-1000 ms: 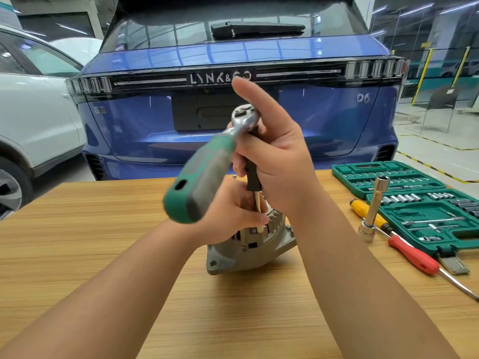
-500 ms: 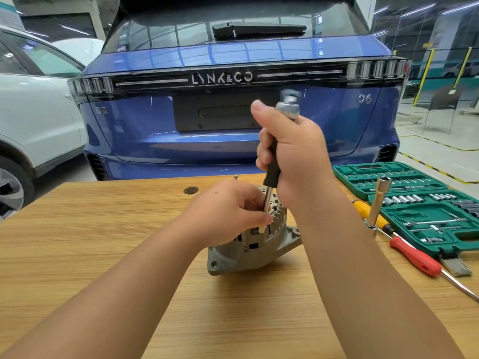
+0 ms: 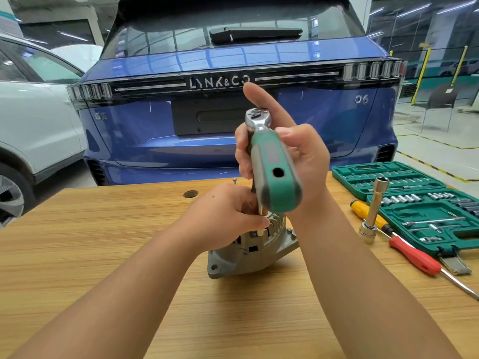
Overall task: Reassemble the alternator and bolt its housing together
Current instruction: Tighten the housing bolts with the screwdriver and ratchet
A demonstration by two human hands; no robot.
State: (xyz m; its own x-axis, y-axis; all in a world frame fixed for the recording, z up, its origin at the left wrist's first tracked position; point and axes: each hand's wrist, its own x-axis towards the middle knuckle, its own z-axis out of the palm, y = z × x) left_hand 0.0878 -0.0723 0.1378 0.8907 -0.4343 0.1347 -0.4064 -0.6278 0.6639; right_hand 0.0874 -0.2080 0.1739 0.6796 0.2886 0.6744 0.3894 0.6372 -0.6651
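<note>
Head view: wooden table (image 3: pixel 90 255) set in a garage, blue car (image 3: pixel 233 125) behind, white car (image 3: pixel 33 120) at left. Green socket case (image 3: pixel 427 213), red screwdriver (image 3: pixel 414 257) and loose socket ext. (image 3: pixel 373 211) lie at right. Alternator (image 3: pixel 254 252) sits mid-table, partly hidden by left hand (image 3: pixel 228 216), fingers curled round its top. Ratchet (image 3: pixel 272 167) is gripped upright over it by right hand (image 3: pixel 298 161).

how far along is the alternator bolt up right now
Done: alternator housing halves look joined, standing on the table. In hand: right hand works the ratchet, left hand steadying its extension. Left: a loose bolt still on the table.
</note>
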